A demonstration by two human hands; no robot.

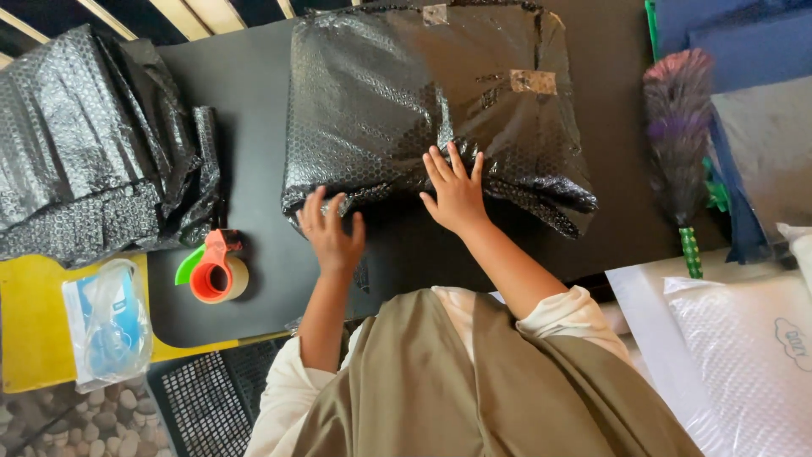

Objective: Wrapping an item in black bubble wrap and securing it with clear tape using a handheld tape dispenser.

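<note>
We count one heap of loose black bubble wrap [89, 144] at the table's [254, 101] left edge, one clear packet [108, 322] on a yellow surface [30, 322] at the near left corner, and one tape dispenser [216, 271] with an orange core just beside it. One bundle wrapped in black bubble wrap [423, 101], taped in two spots, lies at the middle of the table towards the far edge. Our left hand [331, 233] rests open, fingers spread, at the bundle's near left corner. Our right hand [457, 193] lies flat and open on its near edge, gripping nothing. One feather duster [678, 135] lies at the right edge.
</note>
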